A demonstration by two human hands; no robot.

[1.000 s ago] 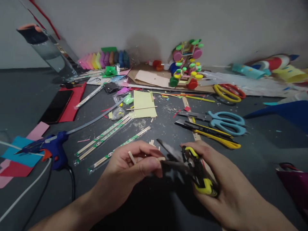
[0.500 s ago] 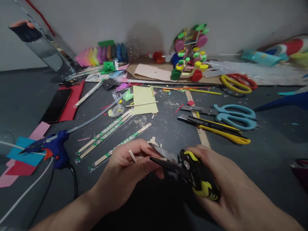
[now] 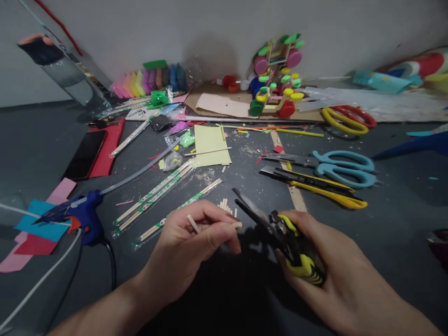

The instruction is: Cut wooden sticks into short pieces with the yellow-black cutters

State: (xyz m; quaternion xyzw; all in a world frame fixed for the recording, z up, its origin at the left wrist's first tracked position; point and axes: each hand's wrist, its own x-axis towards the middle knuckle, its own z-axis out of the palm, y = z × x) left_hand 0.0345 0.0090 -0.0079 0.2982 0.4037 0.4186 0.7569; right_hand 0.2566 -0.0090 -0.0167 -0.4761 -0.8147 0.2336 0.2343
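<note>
Thumb and fingers of my left hand pinch a short pale wooden stick; another pale stick piece pokes out between the same hand's fingers. My right hand is wrapped around the black and yellow handles of a cutter. Its dark blades point up and left, a small gap away from the stick's end. Several short cut stick pieces lie on the table just beyond my left fingertips. Wrapped chopsticks lie to the left of them.
A blue glue gun with cables is at left, near a phone and a water bottle. Blue scissors and a yellow utility knife lie at right. Behind are yellow paper and small colourful wheeled models.
The cutter has moved right, away from the stick in my left hand, and its blades have come closer together. My left hand has barely moved.
</note>
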